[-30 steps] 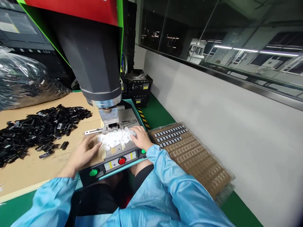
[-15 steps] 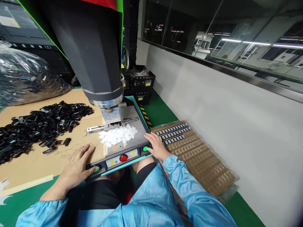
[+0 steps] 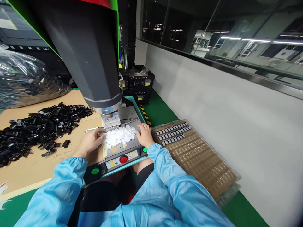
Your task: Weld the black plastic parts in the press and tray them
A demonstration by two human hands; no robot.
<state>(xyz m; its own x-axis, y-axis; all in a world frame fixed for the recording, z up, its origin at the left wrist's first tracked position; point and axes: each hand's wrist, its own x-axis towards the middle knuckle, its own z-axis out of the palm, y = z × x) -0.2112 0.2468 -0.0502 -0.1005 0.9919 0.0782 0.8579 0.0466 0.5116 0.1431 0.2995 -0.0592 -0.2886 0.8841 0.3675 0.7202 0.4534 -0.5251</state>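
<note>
A big grey press head (image 3: 90, 63) hangs over a metal machine base (image 3: 131, 115). A heap of small white plastic pieces (image 3: 118, 136) lies on the base under it. My left hand (image 3: 91, 143) rests at the left edge of the white heap, fingers touching it. My right hand (image 3: 145, 135) lies at the heap's right edge, fingers spread on the plate. On the front panel sit a green button (image 3: 95, 171), a red button (image 3: 122, 159) and a second green button (image 3: 145, 149), all uncovered. Both sleeves are light blue.
A pile of small black parts (image 3: 35, 129) covers the brown cardboard (image 3: 28, 167) on the left, with a clear bag (image 3: 21, 78) of more behind. A brown tray (image 3: 196, 154) holding rows of small grey parts lies right of the machine. Black crates (image 3: 139, 83) stand behind; a white wall runs along the right.
Half a second ago both hands pressed the two green buttons at the panel's ends. Both have since moved forward onto the plate, back to the white heap's sides.
</note>
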